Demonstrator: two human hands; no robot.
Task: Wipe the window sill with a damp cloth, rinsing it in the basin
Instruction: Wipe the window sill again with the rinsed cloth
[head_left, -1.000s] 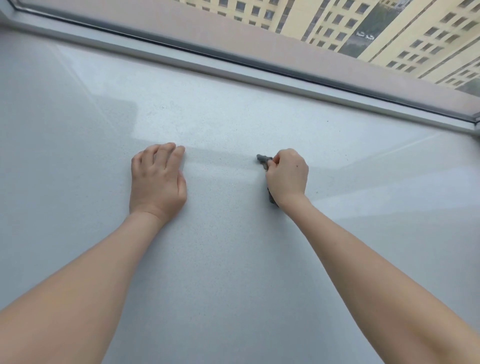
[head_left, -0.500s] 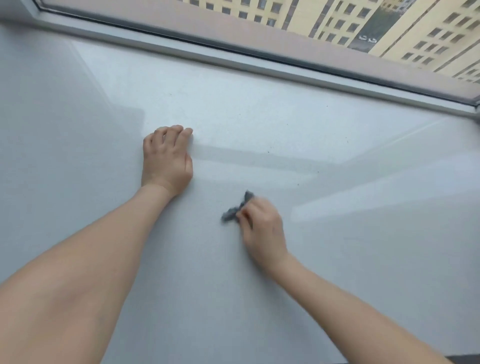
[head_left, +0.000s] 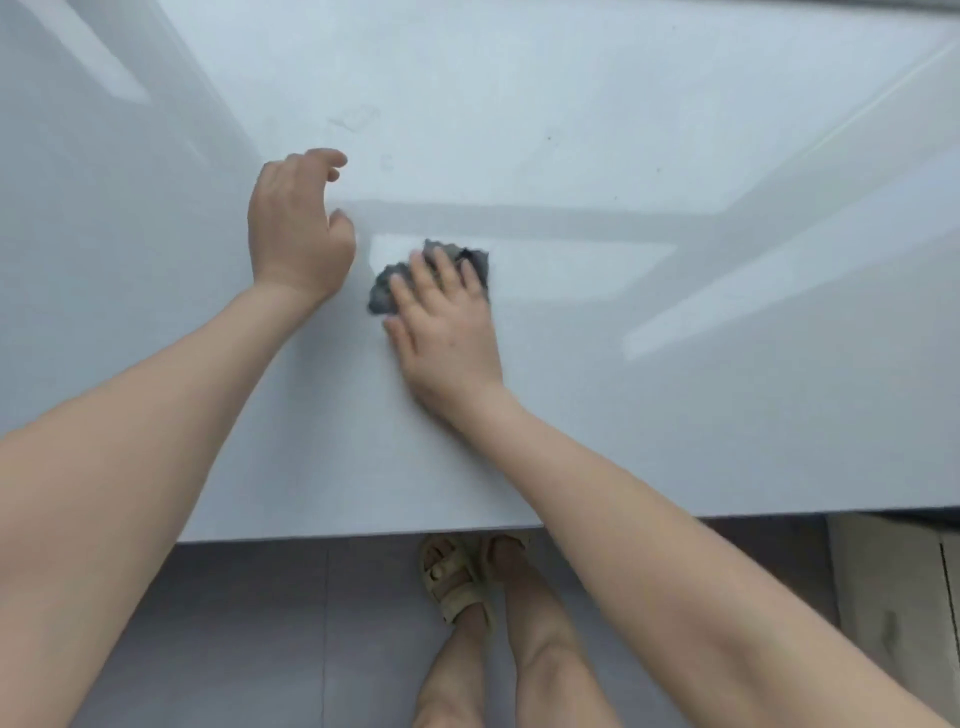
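Note:
A small crumpled grey cloth (head_left: 387, 291) lies on the wide, pale grey window sill (head_left: 623, 389). My right hand (head_left: 447, 332) presses flat on top of the cloth, fingers spread over it, so most of the cloth is hidden. Just to the left of the cloth is my left hand (head_left: 296, 234), slightly raised off the sill, with loosely curled fingers that hold nothing. No basin is in view.
The sill's front edge (head_left: 363, 530) runs across the lower part of the view. Below it are dark grey floor tiles (head_left: 249, 623) and my legs, one foot in a beige sandal (head_left: 454, 577). A beige box-like surface (head_left: 893, 582) stands at the lower right.
My right hand has drawn the cloth toward me and to the left, and now lies flat on it. My left hand has lifted off the sill. The view has tilted down, losing the window.

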